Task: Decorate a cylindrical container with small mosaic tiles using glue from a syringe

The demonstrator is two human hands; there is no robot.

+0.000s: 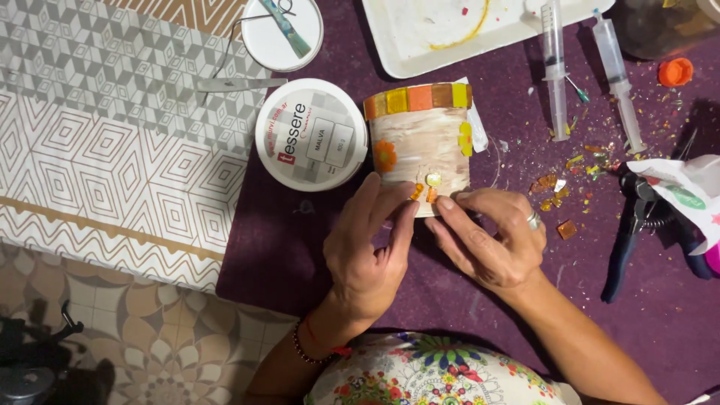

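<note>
Nearest the camera, the person's floral-patterned garment (pixel 435 375) sat at the near edge of the purple table covering (pixel 285 247). Both forearms reached away from it toward the middle of the table.

The left hand (pixel 369 251) was cupped against the near left side of the mosaic-decorated jar (pixel 420 146), fingers extended and pressed to its wall, steadying it rather than closing round it. The right hand (pixel 491 236), bearing a ring, met the jar from the near right; its fingertips pinched at the small orange tile pieces (pixel 424 193) near the jar's lower rim. Whether a loose piece was held between those fingertips could not be determined.

The jar lay on its side, directly beyond both hands, its long axis running away from the person and the band of orange and yellow tiles at its far end. Both hands were touching it; neither was clearly nearer.

Just left of the jar, touching or nearly so, stood a round white lidded tub (pixel 311 135). To the right, loose glass tile chips (pixel 559 191) were scattered, with dark-handled nippers (pixel 634 225) beyond them toward the right edge.

Along the far edge lay a white tray (pixel 420 37), two syringes (pixel 555 67), an orange cap (pixel 676 72) and a small white dish (pixel 281 34).
</note>
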